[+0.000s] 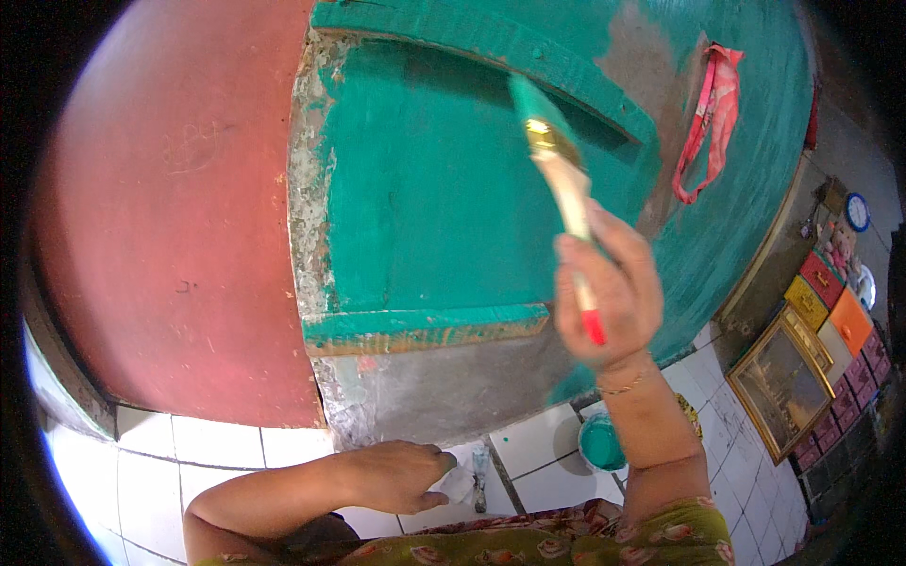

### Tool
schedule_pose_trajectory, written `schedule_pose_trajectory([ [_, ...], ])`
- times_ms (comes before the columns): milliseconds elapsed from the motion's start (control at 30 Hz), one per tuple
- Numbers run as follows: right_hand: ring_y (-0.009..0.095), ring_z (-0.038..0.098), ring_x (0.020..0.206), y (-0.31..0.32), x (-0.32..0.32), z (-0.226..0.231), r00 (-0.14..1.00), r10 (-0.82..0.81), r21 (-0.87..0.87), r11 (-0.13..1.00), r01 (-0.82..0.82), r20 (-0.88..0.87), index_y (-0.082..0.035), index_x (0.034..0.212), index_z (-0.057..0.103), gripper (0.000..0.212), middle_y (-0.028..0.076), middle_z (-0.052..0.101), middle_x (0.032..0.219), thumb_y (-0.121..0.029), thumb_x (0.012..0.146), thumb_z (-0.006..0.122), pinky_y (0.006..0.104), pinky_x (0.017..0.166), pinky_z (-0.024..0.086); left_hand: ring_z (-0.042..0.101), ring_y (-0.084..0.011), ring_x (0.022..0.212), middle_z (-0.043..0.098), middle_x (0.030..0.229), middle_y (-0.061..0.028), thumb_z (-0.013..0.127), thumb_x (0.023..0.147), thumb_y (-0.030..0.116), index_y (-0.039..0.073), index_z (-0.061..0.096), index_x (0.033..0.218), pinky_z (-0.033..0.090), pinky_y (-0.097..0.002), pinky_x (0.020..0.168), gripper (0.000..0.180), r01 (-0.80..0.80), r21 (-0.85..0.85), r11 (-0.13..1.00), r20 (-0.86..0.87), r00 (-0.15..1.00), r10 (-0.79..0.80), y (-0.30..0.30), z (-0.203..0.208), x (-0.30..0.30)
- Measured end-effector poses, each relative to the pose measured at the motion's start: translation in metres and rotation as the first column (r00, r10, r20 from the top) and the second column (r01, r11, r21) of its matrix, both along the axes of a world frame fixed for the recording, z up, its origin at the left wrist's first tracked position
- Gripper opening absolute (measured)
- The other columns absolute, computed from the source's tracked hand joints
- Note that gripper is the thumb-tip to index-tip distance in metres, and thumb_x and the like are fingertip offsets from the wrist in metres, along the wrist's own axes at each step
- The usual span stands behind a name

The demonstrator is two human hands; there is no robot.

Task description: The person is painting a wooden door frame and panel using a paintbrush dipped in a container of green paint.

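A paintbrush (566, 193) with a pale wooden handle, a red end and a gold-coloured ferrule is gripped in my right hand (612, 283). Its green, slightly blurred bristles point up at the wooden panel (444, 179), coated in green, just below its sloping upper ledge (491, 52). Whether the bristles touch the panel I cannot tell. My left hand (401, 479) hangs low over the tiles, fingers loosely bent and the thumb apart. Beside its fingertips lie a crumpled white sheet or cloth (460, 483) and a small slim tool (480, 479). A tub of green paint (602, 443) stands on the floor below my right forearm.
A reddish-brown wall (179, 208) rises on the left. Bare grey patches (453, 382) show below the panel's lower ledge (429, 328). A pink cloth strap (710, 123) hangs at the right. Beyond it stand a gold-framed picture (781, 382) and colourful drawers (821, 288).
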State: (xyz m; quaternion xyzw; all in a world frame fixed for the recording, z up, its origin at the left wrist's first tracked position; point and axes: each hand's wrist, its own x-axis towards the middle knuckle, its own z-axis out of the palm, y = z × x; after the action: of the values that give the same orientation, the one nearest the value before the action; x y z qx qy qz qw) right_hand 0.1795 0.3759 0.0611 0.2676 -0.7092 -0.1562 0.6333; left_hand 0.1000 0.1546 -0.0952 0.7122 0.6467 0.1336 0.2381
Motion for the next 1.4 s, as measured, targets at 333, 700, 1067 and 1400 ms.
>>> schedule_pose_trajectory([
  [333,0.037,0.066,0.102,-0.039,-0.07,0.039,0.993,0.115,0.156,0.981,-0.113,-0.003,-0.005,0.103,0.071,0.037,0.021,0.064,0.115,0.004,0.068,0.071,0.0422,0.085,0.056,0.059,-0.0442,0.112,0.059,0.118,-0.0294,0.061,0.095,0.035,-0.008,0.048,0.13,0.049,-0.0478,0.096,0.057,0.027,-0.062,0.998,-0.046,0.999,-0.03,0.009,0.007,0.001],
  [700,0.031,0.066,0.098,-0.018,-0.004,0.005,1.0,0.002,-0.127,0.992,-0.005,-0.026,-0.006,0.107,0.068,0.026,0.021,0.063,0.116,-0.002,0.081,0.071,0.0362,0.083,0.056,0.059,-0.0459,0.107,0.06,0.111,-0.0297,0.062,0.094,0.035,-0.008,0.05,0.123,0.049,-0.0498,0.092,0.053,0.022,-0.033,0.999,-0.021,1.0,-0.023,0.001,-0.001,-0.007],
  [1067,0.024,0.066,0.094,-0.097,-0.086,0.031,0.881,0.473,0.014,0.881,-0.473,-0.005,-0.004,0.107,0.064,0.028,0.018,0.059,0.115,0.002,0.081,0.073,0.0284,0.074,0.059,0.06,-0.0472,0.104,0.061,0.109,-0.0301,0.062,0.094,0.035,-0.008,0.05,0.122,0.05,-0.0509,0.089,0.052,0.038,-0.049,0.998,-0.015,0.999,-0.039,0.009,-0.003,-0.005],
  [1400,0.032,0.065,0.101,-0.042,-0.06,0.013,0.989,0.116,0.057,0.992,-0.112,-0.088,-0.003,0.106,0.066,0.031,0.02,0.061,0.116,0.006,0.077,0.071,0.0365,0.081,0.059,0.06,-0.0473,0.102,0.061,0.107,-0.0301,0.062,0.094,0.035,-0.008,0.05,0.12,0.05,-0.0514,0.087,0.051,0.023,0.06,0.998,0.016,1.0,-0.024,-0.002,-0.012,-0.017],
])
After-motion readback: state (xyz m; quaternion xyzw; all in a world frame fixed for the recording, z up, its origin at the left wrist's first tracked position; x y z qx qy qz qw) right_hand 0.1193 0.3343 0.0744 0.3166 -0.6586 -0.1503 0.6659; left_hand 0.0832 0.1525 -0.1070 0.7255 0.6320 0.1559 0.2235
